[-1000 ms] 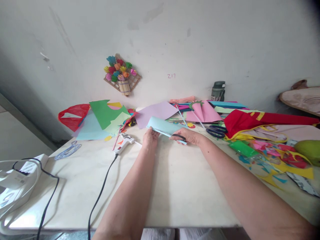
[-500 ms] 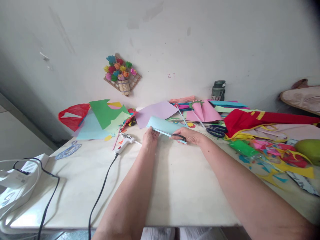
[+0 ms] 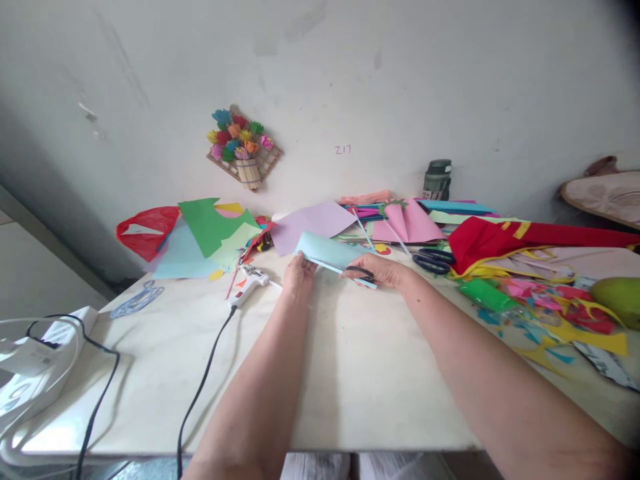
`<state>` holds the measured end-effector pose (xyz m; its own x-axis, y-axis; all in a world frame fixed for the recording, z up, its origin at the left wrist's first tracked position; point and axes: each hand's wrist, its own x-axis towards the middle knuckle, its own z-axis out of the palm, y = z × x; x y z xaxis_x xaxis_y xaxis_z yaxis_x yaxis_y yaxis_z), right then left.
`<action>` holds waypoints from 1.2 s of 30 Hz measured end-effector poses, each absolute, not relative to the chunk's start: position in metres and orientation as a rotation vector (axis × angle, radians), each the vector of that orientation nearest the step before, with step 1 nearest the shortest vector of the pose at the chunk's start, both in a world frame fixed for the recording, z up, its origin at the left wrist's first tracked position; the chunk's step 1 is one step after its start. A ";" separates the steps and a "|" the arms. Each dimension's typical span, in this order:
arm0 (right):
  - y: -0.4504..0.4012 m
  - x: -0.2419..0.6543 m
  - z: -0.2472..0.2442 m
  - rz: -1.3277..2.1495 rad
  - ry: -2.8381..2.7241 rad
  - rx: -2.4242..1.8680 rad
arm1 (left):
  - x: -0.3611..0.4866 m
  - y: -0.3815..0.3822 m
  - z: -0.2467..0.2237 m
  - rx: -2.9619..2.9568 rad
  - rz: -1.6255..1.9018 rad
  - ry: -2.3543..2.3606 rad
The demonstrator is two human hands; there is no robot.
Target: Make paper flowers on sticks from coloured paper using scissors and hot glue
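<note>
A light blue sheet of paper (image 3: 333, 248) is held just above the middle of the table, curling up along its far side. My left hand (image 3: 301, 272) pinches its left end. My right hand (image 3: 376, 270) is closed round the dark handles of a pair of scissors (image 3: 361, 273), whose blades lie at the paper's near edge, mostly hidden. A narrow blue strip (image 3: 369, 285) sticks out below the right hand. To the left of my left hand lies a white glue gun (image 3: 249, 287) with a black cord.
Coloured sheets, such as a green one (image 3: 207, 227) and a lilac one (image 3: 313, 225), line the wall. Another pair of scissors (image 3: 434, 261) lies right of my hands, near a red cloth (image 3: 480, 243) and paper scraps (image 3: 545, 340). A power strip (image 3: 75, 333) sits at left.
My right hand and the scissors have shifted very slightly to the right along the paper's edge, and the blue strip reaches a little further right. My left hand stays nearly in place.
</note>
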<state>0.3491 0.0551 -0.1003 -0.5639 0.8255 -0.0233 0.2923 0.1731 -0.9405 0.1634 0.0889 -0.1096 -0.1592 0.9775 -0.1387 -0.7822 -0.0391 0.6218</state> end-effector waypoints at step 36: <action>0.053 0.347 -0.098 1.305 -1.956 -1.079 | 0.166 0.088 -0.113 0.421 1.579 0.662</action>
